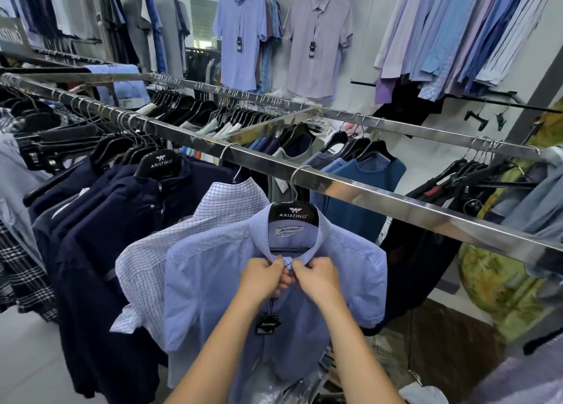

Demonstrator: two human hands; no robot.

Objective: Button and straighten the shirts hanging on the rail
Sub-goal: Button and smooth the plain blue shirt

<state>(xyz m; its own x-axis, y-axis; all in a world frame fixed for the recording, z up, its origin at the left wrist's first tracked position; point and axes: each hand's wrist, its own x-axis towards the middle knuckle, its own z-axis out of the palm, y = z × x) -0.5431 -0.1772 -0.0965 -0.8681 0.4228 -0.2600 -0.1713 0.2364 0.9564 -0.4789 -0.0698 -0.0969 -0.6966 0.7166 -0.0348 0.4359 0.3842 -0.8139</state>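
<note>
A light blue short-sleeved shirt (207, 284) hangs on a black hanger (293, 214) from the steel rail (380, 196), facing me. My left hand (264, 278) pinches the left side of its collar at the throat. My right hand (315, 277) pinches the right side, and the two hands touch over the top button. A black price tag (268, 324) dangles from the front below my hands. Just behind it to the left hangs a white checked shirt (170, 245).
Dark navy jackets (100, 236) crowd the rail to the left, and a blue T-shirt (362, 202) hangs behind it. A second rail (274, 101) full of hangers runs further back. Shirts hang on the far wall (316, 41). Clear plastic bags (283, 388) lie below.
</note>
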